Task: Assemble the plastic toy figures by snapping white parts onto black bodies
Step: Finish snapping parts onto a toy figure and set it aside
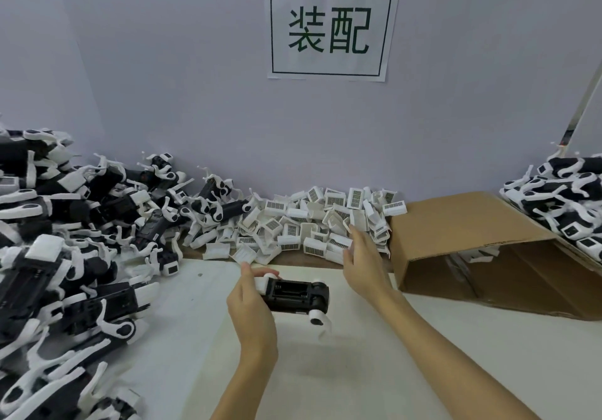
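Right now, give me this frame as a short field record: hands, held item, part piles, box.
left hand: grips one black body, lifted above the table
black body: lies level, open cavity up, white parts at both ends
right hand: fingers extended, reaching to the white parts pile; whether it pinches one cannot be told
white parts pile: loose heap against the back wall, centre
left pile: black-and-white figures heaped at left
right pile: more figures, far right
cardboard box: on its side, opening toward the camera
wall sign: two green characters
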Available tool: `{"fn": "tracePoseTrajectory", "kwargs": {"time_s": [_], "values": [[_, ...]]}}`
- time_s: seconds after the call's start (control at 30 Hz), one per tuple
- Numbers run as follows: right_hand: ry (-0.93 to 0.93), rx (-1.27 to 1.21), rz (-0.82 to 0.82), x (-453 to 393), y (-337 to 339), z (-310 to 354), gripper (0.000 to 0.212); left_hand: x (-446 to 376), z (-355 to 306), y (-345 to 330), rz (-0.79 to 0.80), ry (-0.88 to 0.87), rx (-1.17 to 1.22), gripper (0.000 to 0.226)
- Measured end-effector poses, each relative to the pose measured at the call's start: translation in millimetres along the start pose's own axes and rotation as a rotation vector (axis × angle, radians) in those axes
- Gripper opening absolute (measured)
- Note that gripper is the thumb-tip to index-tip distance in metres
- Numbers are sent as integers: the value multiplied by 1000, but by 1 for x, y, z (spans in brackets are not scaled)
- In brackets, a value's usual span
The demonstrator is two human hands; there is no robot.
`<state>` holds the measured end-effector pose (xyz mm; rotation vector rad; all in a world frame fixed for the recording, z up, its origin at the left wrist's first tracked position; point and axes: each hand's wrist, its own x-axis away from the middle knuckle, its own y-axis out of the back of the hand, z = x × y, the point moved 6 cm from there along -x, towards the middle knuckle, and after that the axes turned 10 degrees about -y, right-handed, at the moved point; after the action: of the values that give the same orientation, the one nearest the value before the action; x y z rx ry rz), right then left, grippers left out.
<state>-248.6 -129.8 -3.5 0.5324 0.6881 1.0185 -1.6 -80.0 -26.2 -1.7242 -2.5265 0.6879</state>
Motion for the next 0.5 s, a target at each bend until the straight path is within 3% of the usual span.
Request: {"fn": "tracePoseTrajectory", "kwargs": {"time_s": [0.1,0.17,0.3,0.5], "values": [[-48,232,11,-28,-14,-17,51,1,-3,-3,44,-46,-6,61],[-86,257,-26,-36,-21,-24,44,2,-7,-5,76,-88,-8,59],[-140,-22,-108,-35,-25,-31,21,7,-14,-9,133,-189,-39,53],[-80,-311,-216,-10,4,-17,20,17,-15,-18,221,-241,-70,51]]}}
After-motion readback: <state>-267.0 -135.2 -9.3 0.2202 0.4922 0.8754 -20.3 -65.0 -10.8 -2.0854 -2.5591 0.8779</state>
